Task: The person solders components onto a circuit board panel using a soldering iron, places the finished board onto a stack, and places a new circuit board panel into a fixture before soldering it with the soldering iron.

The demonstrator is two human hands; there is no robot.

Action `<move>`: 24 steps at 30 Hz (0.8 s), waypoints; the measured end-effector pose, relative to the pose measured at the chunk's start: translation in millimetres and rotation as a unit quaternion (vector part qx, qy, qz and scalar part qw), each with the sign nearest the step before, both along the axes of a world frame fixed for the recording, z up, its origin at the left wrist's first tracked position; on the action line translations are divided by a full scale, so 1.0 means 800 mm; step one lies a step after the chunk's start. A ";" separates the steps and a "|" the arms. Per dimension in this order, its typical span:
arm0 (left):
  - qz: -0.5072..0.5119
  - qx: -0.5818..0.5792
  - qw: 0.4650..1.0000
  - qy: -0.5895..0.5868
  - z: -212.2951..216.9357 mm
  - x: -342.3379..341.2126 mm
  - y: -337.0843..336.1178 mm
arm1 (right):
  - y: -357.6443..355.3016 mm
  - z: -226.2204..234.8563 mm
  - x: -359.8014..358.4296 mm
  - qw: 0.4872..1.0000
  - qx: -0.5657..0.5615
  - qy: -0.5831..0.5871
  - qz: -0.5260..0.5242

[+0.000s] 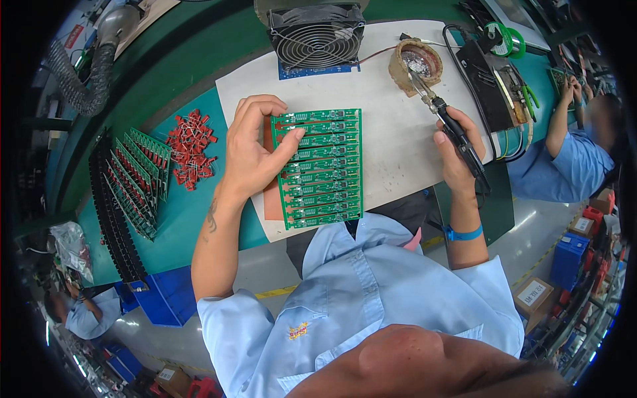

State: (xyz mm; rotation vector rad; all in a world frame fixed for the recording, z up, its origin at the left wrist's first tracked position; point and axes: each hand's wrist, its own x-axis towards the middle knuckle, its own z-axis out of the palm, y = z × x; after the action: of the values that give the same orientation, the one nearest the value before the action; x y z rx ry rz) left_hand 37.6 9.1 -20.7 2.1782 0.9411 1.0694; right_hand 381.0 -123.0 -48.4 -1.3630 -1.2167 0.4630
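My left hand grips a green circuit board panel by its upper left side, thumb on top and fingers at the edge. The panel is divided into several narrow strips carrying small dark and silver parts. A brown-orange flat piece shows under its left edge. In my right hand is a soldering iron with a black handle, pointing up and left. Its tip reaches the round brown bowl, which has silvery bits inside. The tip's exact contact is hard to make out.
Beyond the white sheet stands a black fan. Red leaded components lie heaped at left, beside a black rack and upright green boards. A solder spool and green-handled tool sit at right. Co-workers sit on both sides.
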 end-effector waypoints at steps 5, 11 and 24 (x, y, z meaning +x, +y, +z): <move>0.003 0.001 1.000 -0.001 0.004 -0.001 -0.001 | 0.001 0.000 0.000 1.000 -0.007 0.005 0.001; 0.000 0.003 1.000 0.000 0.003 -0.001 0.000 | -0.001 0.000 0.000 1.000 -0.008 0.005 0.001; 0.010 -0.021 0.986 0.165 -0.012 -0.007 0.008 | -0.005 -0.001 0.001 1.000 -0.014 0.009 -0.009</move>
State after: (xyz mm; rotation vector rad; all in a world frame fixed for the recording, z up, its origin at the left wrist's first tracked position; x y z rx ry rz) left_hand 32.3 15.3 -30.4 2.3582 1.1175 0.7009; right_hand 381.7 -127.4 -48.8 -1.3899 -1.1867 0.4795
